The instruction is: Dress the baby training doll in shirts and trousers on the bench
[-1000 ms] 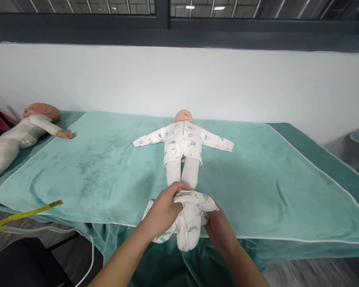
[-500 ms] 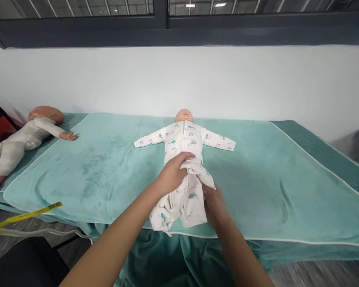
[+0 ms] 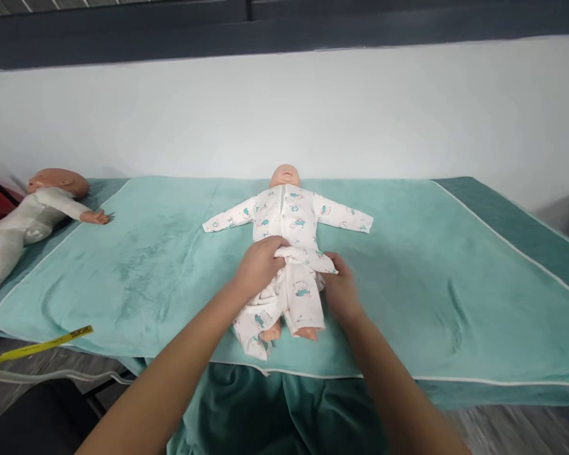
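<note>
A baby doll lies on its back in the middle of a teal towel, arms spread, wearing a white printed top. Matching printed trousers cover its legs, and both bare feet stick out at the bottom. My left hand is closed on the bunched waistband at the doll's left hip. On the other side, my right hand grips the waistband at the doll's waist.
A second doll in a pale grey suit lies at the left end of the table. A yellow tape measure hangs near the front left edge. A white wall stands behind the table. A dark chair is at bottom left.
Both hands have drawn the trousers up the doll's legs from the table's front edge to its waist. The feet now show below the trouser legs.
</note>
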### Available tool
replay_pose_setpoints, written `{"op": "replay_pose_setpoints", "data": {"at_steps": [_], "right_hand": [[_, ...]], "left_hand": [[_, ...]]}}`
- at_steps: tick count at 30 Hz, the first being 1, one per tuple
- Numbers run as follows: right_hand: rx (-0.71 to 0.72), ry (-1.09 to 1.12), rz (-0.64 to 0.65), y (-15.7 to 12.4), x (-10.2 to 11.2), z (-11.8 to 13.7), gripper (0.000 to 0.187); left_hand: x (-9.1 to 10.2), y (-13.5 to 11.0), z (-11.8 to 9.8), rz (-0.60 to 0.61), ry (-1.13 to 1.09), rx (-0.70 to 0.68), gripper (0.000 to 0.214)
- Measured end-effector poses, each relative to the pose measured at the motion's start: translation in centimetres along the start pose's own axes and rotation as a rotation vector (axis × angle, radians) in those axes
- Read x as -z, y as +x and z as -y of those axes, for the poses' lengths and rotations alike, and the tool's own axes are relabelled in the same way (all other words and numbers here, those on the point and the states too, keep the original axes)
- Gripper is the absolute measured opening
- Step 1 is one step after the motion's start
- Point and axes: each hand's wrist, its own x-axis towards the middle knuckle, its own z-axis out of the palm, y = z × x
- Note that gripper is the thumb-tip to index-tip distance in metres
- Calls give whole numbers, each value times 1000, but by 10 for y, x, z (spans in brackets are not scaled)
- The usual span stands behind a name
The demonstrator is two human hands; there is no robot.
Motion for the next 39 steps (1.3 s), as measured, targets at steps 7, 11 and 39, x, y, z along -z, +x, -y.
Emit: {"op": "replay_pose_setpoints", "data": {"at_steps": [7,11,39], "right_hand": [[98,-82,141,8,19,7,31],[64,-190,268,6,30,25,31],[-251,238,466,-5,-41,94,16]], "left_hand": [[66,-26,-4,398,-559,259,25],[64,-36,-6,187,-938,242,25],[24,-26,-10,23,-601,165,24]]}}
